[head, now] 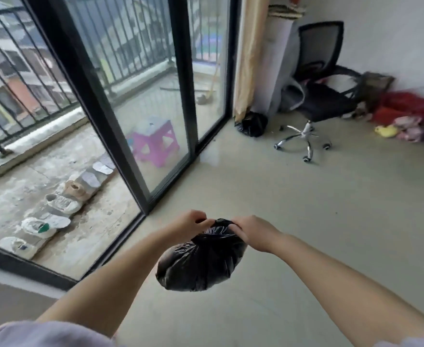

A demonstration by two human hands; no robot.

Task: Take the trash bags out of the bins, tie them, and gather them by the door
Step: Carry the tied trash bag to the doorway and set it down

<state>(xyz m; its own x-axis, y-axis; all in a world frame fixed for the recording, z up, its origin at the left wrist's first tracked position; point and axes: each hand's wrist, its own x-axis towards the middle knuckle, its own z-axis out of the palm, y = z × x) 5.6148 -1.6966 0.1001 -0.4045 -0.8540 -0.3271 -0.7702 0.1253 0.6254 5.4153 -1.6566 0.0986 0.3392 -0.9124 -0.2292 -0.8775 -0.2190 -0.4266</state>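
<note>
Both hands work the neck of the black trash bag (201, 256), held up off the floor near the sliding glass door (141, 96) — left hand (191, 222) and right hand (252, 232) each pinching gathered plastic at the top, prob. mid-knot. Risk: thin plastic slips or tears w/ a hard pull — bag drops, spills. Another black bag (252, 123) sits by the curtain (249, 56).
</note>
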